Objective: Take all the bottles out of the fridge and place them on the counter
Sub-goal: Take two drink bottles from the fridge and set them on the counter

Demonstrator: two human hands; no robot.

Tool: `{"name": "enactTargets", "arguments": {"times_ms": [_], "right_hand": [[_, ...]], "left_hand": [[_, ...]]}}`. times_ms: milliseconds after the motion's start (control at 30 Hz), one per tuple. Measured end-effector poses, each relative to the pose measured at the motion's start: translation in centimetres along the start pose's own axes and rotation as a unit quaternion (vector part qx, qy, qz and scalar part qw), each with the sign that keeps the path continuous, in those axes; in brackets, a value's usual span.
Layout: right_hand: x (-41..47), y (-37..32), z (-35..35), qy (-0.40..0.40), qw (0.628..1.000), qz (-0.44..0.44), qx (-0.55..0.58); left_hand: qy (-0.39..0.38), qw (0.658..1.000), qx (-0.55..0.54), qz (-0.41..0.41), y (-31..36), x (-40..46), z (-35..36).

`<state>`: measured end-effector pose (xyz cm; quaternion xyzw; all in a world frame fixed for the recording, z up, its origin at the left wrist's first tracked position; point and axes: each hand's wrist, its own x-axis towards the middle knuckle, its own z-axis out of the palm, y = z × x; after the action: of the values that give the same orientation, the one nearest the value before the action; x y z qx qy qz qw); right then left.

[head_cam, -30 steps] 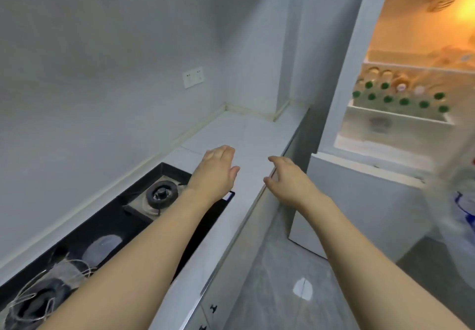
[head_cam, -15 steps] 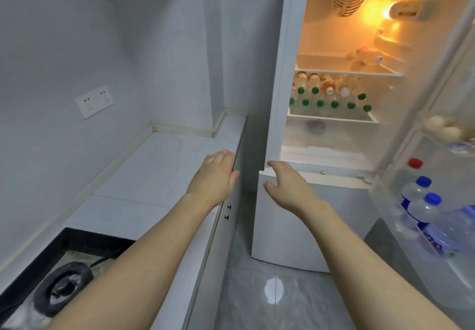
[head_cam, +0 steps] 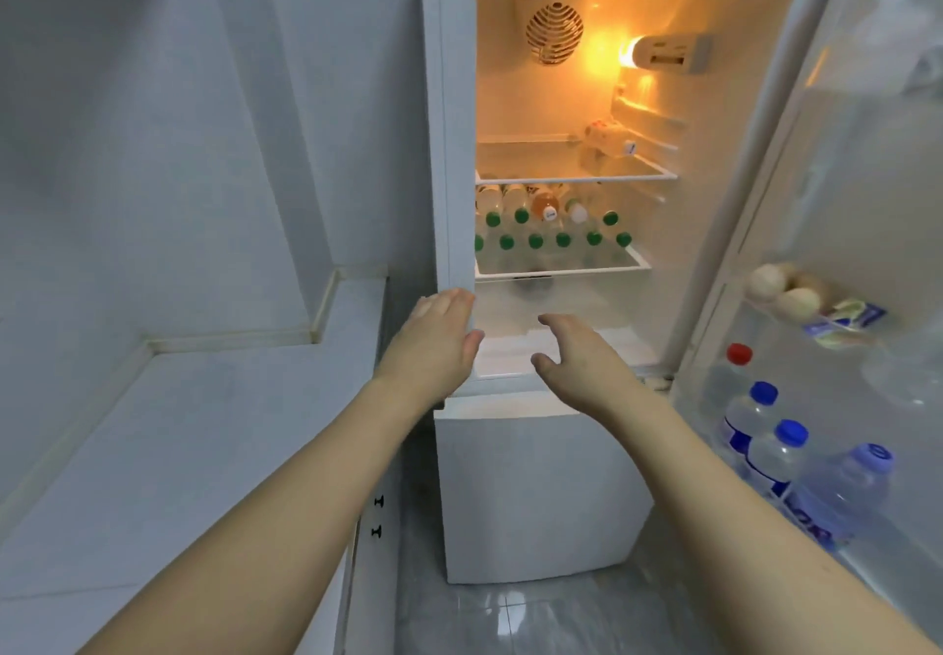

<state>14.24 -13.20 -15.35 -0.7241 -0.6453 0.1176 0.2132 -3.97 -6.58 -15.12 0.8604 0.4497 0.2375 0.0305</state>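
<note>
The white fridge (head_cam: 520, 491) stands open and lit inside. On its middle shelf (head_cam: 561, 271) stand several clear bottles with green caps (head_cam: 536, 241), plus an orange bottle (head_cam: 545, 206) and a white-capped one (head_cam: 578, 214). One bottle (head_cam: 607, 139) lies on its side on the upper shelf. The open door at the right holds blue-capped water bottles (head_cam: 775, 455) and a red-capped bottle (head_cam: 735, 373). My left hand (head_cam: 433, 343) and my right hand (head_cam: 581, 356) are stretched toward the fridge, below the middle shelf, fingers apart and holding nothing.
A white counter (head_cam: 178, 440) runs along the left wall up to the fridge's side, with a raised ledge (head_cam: 357, 292) at the back. Eggs (head_cam: 786, 292) and a small packet (head_cam: 847, 320) sit in a door tray. Grey tiled floor (head_cam: 510, 618) lies below.
The view has swung right from the stove and counter to face the fridge. Both hands have moved with it and now reach in front of the fridge opening, still holding nothing.
</note>
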Motion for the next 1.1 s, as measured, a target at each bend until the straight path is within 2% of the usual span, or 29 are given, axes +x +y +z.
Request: {"name": "enactTargets", "arguments": {"times_ms": [367, 600, 967, 1100], "right_hand": [[11.3, 6.4, -5.1, 0.068, 0.997, 0.018, 0.020], [21.7, 9.4, -9.9, 0.166, 0.983, 0.021, 0.074], [33.6, 13.9, -11.2, 0.239, 0.966, 0.075, 0.065], [37.2, 15.9, -13.1, 0.254, 0.962, 0.097, 0.012]], "left_hand": [[0.013, 0.997, 0.003, 0.077, 2.9, 14.8, 3.7], [0.060, 0.994, 0.004, 0.094, 4.9, 26.3, 4.6], [0.037, 0.999, -0.002, 0.026, 4.1, 37.1, 7.8], [0.021, 1.000, -0.020, -0.005, 3.0, 40.2, 9.0]]}}
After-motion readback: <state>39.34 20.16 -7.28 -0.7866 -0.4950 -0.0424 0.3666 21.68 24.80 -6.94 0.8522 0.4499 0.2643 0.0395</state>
